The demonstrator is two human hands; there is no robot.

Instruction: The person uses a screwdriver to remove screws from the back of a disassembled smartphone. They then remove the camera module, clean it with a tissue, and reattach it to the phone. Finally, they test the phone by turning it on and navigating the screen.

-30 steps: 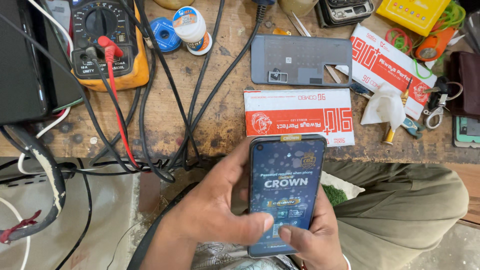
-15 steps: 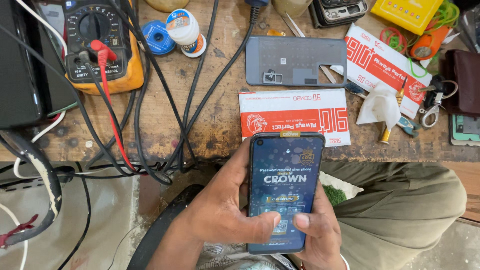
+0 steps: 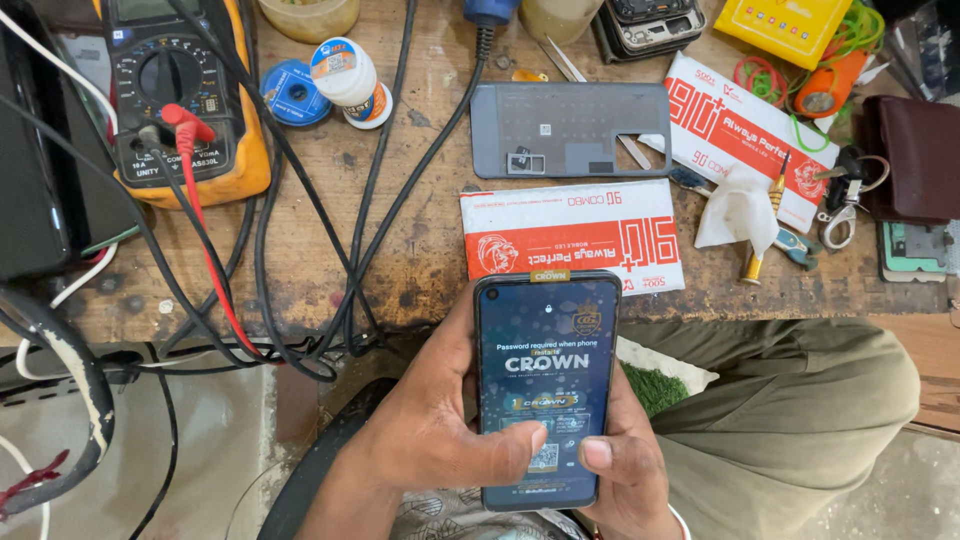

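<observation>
Both hands cradle a lit smartphone above the lap, screen up for reading — left hand wraps its side with thumb on the glass, right hand closes around the other edge. At twelve o'clock lies a red-and-white package on the workbench.

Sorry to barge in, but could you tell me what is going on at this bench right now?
A person holds a smartphone in both hands over their lap, its screen lit. The left hand wraps its side with the thumb on the lower screen; the right hand supports the other edge, thumb also on the glass. On the wooden bench beyond lie a grey phone back cover, a red-and-white box and a yellow multimeter with its leads.
</observation>
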